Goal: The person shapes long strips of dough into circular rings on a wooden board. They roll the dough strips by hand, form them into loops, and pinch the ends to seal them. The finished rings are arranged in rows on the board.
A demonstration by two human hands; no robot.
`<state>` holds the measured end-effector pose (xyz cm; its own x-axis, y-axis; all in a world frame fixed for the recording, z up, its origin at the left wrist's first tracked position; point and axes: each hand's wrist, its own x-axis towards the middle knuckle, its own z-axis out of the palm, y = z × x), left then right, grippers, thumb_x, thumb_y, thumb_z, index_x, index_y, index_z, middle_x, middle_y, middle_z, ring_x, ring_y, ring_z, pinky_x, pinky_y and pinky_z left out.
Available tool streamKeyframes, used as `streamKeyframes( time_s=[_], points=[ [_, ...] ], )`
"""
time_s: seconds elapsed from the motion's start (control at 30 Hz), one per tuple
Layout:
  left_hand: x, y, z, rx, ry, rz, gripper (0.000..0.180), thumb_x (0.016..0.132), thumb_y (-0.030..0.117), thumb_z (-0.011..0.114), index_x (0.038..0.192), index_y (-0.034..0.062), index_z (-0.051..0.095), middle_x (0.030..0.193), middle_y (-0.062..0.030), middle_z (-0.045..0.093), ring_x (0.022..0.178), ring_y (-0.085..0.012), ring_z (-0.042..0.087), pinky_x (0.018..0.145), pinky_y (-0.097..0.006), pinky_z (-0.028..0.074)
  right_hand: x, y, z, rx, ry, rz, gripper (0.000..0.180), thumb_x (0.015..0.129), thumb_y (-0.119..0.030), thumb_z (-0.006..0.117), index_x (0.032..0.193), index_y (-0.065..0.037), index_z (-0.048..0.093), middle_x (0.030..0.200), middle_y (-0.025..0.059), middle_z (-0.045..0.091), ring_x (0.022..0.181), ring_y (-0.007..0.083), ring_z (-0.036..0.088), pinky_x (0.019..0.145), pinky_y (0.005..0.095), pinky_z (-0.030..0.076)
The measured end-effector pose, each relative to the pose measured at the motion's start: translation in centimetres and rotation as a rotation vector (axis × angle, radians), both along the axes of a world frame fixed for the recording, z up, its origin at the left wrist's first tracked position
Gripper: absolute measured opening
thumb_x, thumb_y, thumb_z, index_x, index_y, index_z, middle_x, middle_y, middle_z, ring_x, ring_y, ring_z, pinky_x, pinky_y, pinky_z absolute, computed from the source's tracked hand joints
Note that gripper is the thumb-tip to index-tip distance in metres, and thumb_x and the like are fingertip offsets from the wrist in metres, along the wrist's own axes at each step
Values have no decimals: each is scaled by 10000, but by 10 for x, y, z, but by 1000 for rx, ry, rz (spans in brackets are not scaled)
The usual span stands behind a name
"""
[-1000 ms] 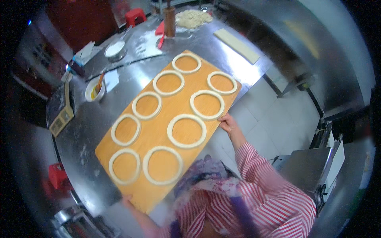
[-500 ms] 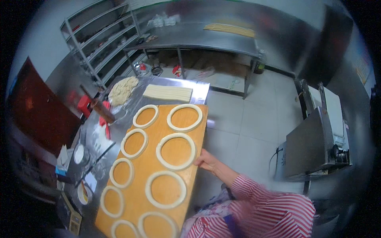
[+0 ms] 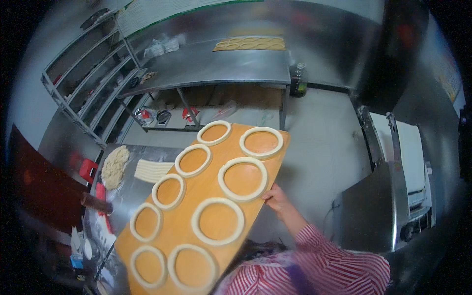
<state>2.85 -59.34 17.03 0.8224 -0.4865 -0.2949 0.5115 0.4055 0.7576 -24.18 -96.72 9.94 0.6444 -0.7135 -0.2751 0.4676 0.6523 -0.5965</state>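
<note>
A long wooden board [image 3: 199, 189] bears several pale dough rings [image 3: 195, 221] in two rows. My right hand [image 3: 278, 198] grips the board's right edge, its fingers mostly hidden by the wood. My left hand is out of view. The board slants across the near work table [image 3: 129, 196] and covers part of it. On that table, left of the board, lie a rough lump of dough [image 3: 116, 166] and a slab of dough cut into strips [image 3: 152, 170], partly covered by the board.
At the back stands a steel table [image 3: 196, 71] with another ring-covered board [image 3: 250, 44] on it. A metal shelf rack [image 3: 93, 69] rises at the left, a steel machine [image 3: 368, 209] at the right. A large dark bottle [image 3: 298, 81] sits beside the back table's right end.
The board with its dough rings has moved right, together with my right hand. The view has shifted, and the board now overlaps the dough strips.
</note>
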Motion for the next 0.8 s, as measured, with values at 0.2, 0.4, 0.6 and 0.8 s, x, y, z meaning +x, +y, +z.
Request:
streamKeyframes(
  time_s=[0.2, 0.4, 0.6, 0.8],
  points=[
    [54, -112, -23, -102, 65, -48, 797, 713, 277, 615, 1440, 2, 441, 1356, -181, 572, 1184, -360, 587, 1015, -476, 504, 2, -136, 19, -82, -77, -163, 719, 629, 103, 618, 1337, 4, 539, 1217, 111, 661, 1140, 250, 647, 989, 369, 533],
    [138, -293, -4, -227, 86, -248, 793, 738, 318, 605, 1448, 7, 437, 1374, -186, 562, 1194, -361, 582, 1018, -482, 502, 2, -296, 36, -180, -12, -408, 690, 649, 104, 622, 1324, -19, 550, 1219, 93, 665, 1133, 257, 649, 974, 372, 543],
    [256, -526, 0, -330, -20, -523, 708, 780, 375, 605, 1361, -18, 511, 1316, -202, 621, 1112, -357, 651, 990, -475, 534, 39, -436, 16, -26, 12, -575, 585, 708, 126, 590, 1264, -54, 576, 1155, 79, 662, 1053, 243, 655, 904, 359, 560],
    [378, -720, -74, -187, 55, -372, 718, 974, 549, 489, 1412, -20, 482, 1395, -182, 571, 1213, -342, 596, 1045, -497, 480, 70, -581, -80, -242, 244, -576, 259, 790, 66, 656, 1035, -14, 631, 906, 58, 636, 847, 163, 640, 717, 283, 517]
  ],
)
